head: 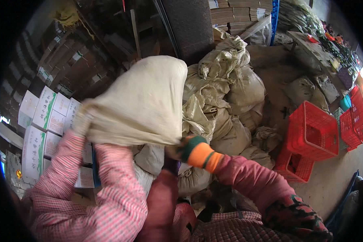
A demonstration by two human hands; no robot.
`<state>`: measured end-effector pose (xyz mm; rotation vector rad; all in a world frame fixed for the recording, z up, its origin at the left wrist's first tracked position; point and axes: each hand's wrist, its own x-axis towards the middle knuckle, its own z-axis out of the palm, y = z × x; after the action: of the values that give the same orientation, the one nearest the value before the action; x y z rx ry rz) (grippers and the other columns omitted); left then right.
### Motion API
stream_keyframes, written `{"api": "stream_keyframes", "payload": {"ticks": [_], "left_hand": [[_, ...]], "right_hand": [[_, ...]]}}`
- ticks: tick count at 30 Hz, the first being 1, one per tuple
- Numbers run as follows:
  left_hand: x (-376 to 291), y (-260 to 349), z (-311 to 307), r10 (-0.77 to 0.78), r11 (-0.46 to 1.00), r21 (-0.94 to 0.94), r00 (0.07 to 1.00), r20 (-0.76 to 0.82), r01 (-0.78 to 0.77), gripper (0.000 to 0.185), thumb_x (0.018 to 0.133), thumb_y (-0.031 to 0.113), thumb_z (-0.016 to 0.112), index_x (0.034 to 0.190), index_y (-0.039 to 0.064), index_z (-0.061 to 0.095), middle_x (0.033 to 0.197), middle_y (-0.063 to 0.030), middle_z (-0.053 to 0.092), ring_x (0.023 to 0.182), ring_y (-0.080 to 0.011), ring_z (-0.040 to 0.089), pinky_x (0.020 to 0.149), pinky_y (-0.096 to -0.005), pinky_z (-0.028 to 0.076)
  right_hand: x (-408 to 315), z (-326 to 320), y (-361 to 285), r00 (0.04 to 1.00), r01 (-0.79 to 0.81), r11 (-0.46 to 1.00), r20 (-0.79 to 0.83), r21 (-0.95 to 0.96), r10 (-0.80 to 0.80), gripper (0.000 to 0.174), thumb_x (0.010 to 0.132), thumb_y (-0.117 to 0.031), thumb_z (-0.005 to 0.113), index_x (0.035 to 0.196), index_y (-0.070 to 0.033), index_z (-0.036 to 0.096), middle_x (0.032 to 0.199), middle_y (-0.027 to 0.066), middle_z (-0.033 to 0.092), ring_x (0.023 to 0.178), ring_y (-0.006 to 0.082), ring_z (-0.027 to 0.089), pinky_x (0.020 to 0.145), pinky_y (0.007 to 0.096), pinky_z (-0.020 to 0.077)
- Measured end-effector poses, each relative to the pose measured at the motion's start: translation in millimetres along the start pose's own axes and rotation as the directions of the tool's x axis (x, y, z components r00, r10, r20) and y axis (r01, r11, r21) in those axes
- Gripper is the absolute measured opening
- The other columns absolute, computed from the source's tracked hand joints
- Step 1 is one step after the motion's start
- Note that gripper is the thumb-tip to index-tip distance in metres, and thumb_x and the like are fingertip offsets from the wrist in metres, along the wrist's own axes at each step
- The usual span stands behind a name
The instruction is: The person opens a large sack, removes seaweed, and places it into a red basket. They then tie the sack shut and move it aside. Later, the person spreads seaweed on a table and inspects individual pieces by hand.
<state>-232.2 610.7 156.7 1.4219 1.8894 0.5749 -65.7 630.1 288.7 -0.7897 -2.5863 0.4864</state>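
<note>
A full cream-coloured woven sack (145, 99) hangs raised before me, blurred along its lower edge. My right hand (195, 149), in an orange and green work glove, grips its lower right corner. Close beside it, my left hand (172, 151) holds the same corner; blur and the right glove hide much of it. On the left, a co-worker in pink checked sleeves (115, 205) has a gloved hand (84, 118) on the sack's other end. The co-worker's second hand is hidden by the sack.
Filled woven sacks (242, 87) are heaped beyond the raised one. Red plastic crates (317, 133) stand at right, near a cluttered table (308, 45). White printed cartons (53, 121) are stacked at left. A dark pillar (187, 27) rises behind; flattened cardboard (239, 15) is piled further back.
</note>
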Motion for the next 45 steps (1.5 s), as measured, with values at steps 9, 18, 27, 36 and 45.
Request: {"api": "stream_keyframes", "payload": {"ticks": [9,18,27,36,45], "left_hand": [[89.7,-74.2,48.6,-0.176,0.984,0.069,0.918,0.356,0.162,0.024,0.075,0.022,0.056,0.087,0.002,0.054,0.062,-0.0124,0.056,0.048,-0.0198,0.054,0.046,-0.035,0.043],[84.4,-101.8,36.1,-0.544,0.587,-0.616,0.819,0.179,0.525,0.028,0.079,0.028,0.056,0.075,0.001,0.051,0.054,-0.0113,0.053,0.045,-0.0243,0.053,0.042,-0.0349,0.04],[90.9,-167.3,81.8,0.074,0.979,0.18,0.989,0.128,-0.097,0.017,0.074,0.024,0.051,0.08,0.009,0.055,0.069,-0.0134,0.055,0.066,-0.0319,0.054,0.057,-0.0441,0.041],[75.4,-176.8,29.0,-0.072,0.995,-0.05,0.977,0.199,0.083,0.022,0.079,0.026,0.05,0.086,0.006,0.056,0.077,-0.0128,0.06,0.064,-0.0252,0.057,0.055,-0.0386,0.044],[16.3,-128.2,25.6,-0.037,0.98,0.199,0.985,0.171,0.002,0.026,0.072,0.022,0.06,0.083,0.0,0.054,0.073,-0.0145,0.06,0.068,-0.026,0.059,0.055,-0.0374,0.045]], "right_hand": [[65.3,195.3,141.4,0.762,-0.496,0.867,0.504,0.049,0.407,0.03,0.073,-0.029,0.051,0.094,-0.011,0.064,0.098,0.0127,0.062,0.089,0.0268,0.06,0.074,0.0397,0.0473],[58.3,214.5,188.7,0.647,-0.279,0.96,0.743,0.022,0.171,0.027,0.075,-0.03,0.049,0.09,-0.009,0.059,0.084,0.0141,0.062,0.076,0.0312,0.06,0.066,0.0406,0.0463],[59.1,247.8,200.7,0.524,-0.166,0.97,0.818,-0.175,0.237,0.026,0.078,-0.02,0.047,0.093,-0.012,0.065,0.101,0.0104,0.06,0.09,0.0283,0.058,0.071,0.042,0.0472],[35.5,287.5,173.1,0.594,-0.016,0.983,0.79,-0.18,0.154,0.026,0.075,-0.02,0.047,0.091,-0.008,0.064,0.099,0.0138,0.059,0.089,0.0268,0.058,0.076,0.0357,0.0455],[57.4,245.5,151.4,0.664,0.529,0.834,0.688,-0.156,-0.293,0.008,0.066,-0.014,0.054,0.06,-0.017,0.058,0.061,0.0007,0.06,0.065,0.0216,0.059,0.061,0.0342,0.0441]]}}
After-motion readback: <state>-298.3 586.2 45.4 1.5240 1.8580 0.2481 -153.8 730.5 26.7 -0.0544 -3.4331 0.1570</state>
